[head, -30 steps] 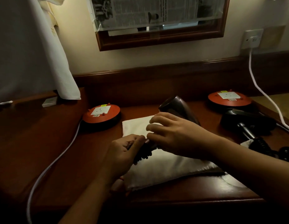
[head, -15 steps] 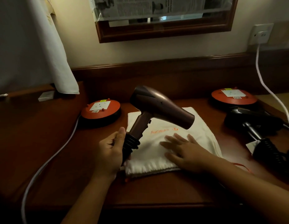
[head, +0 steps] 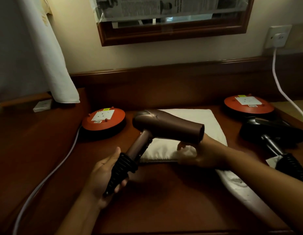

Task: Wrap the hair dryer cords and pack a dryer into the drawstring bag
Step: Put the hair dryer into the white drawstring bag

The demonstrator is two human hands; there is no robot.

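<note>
Left hand point(head: 103, 180) holds up the wrapped hair dryer point(head: 166, 126) while the right hand point(head: 198, 155) takes the drawstring bag point(head: 198, 119).

A white cable point(head: 45, 180) runs along the bench point(head: 155, 200) well left of the left hand, and a red socket disc point(head: 104, 122) sits beyond that hand. The left hand's fingers are curled round the black coiled cord point(head: 121, 172) wound on the dryer's handle, the barrel pointing right above the right hand. The white bag lies flat on the bench under the barrel, its near edge bunched in the right hand's curled fingers. Right of that hand lies a second, dark dryer point(head: 269, 131), with another red disc point(head: 248, 104) behind it.
</note>
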